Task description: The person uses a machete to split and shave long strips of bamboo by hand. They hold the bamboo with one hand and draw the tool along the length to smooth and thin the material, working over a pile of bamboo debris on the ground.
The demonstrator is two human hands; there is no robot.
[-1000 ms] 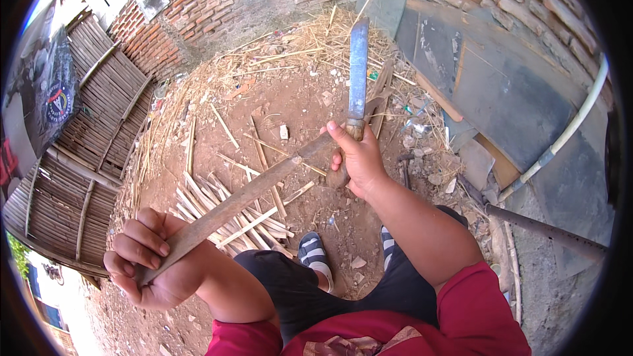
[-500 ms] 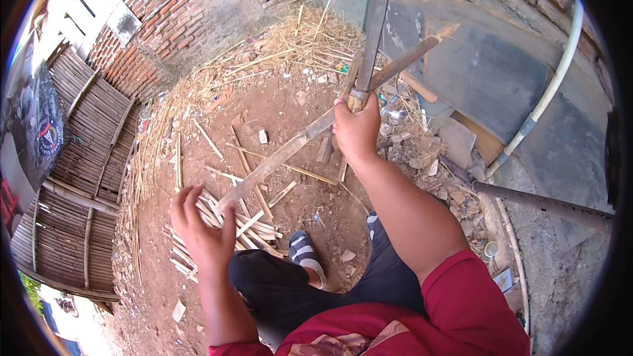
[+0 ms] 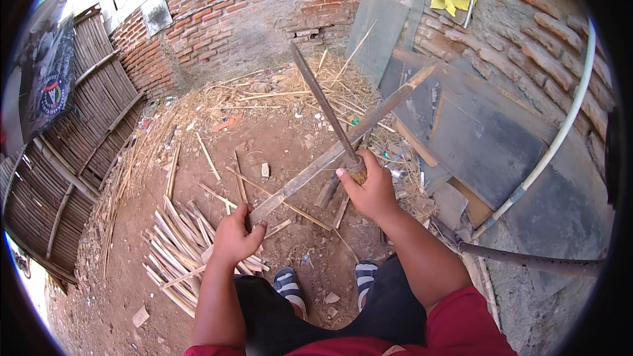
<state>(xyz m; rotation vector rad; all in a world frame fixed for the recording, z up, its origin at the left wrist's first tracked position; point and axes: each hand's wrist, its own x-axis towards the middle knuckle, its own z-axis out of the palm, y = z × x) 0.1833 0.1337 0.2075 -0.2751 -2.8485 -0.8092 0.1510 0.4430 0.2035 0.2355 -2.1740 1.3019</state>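
My left hand (image 3: 236, 236) is closed around the near end of a long bamboo slat (image 3: 310, 175), which slants up and away to the right. In my right hand (image 3: 370, 188) is the wooden handle of a machete (image 3: 321, 95). Its dark, narrow blade points up and to the left, crossing in front of the slat close to the handle. Whether the blade touches the slat, I cannot tell.
Split bamboo strips (image 3: 175, 250) lie heaped on the dirt by my left forearm. Straw and shavings (image 3: 290, 92) spread below the brick wall (image 3: 217, 20). Dark boards (image 3: 484, 138) and a pale pipe (image 3: 560, 115) lean at the right. A bamboo fence (image 3: 109, 99) stands left.
My left hand has gone from open fingers to a closed grip on the slat's near end. The machete blade has swung left. The view has shifted, showing more of the walls.
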